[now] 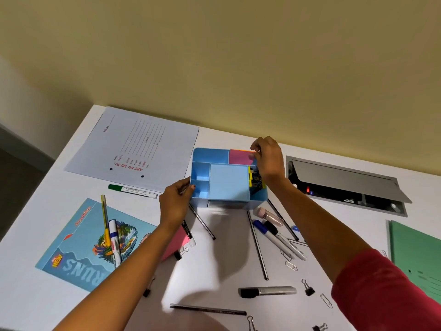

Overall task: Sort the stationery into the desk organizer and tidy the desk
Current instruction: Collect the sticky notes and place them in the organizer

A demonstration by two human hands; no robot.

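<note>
A light blue desk organizer [228, 185] stands at the middle of the white desk [71, 192]. My left hand [175, 204] grips its front left corner. My right hand [268, 158] is over the back right compartment, fingertips pinching the edge of a pink sticky note pad [241, 156] that lies there. Yellow and black items fill the right-hand slot [256, 181]. Loose on the desk lie a green marker [132, 190], a blue marker [260, 227], a black marker [267, 291], a second pink pad [175, 244], several pencils, binder clips and paper clips.
A white file cover [143, 144] lies at the back left, a blue illustrated book [78, 247] with a yellow pen and a whiteboard marker on it at front left. An open grey cable hatch [346, 185] is sunk in the desk at right; a green folder [420, 254] lies at far right.
</note>
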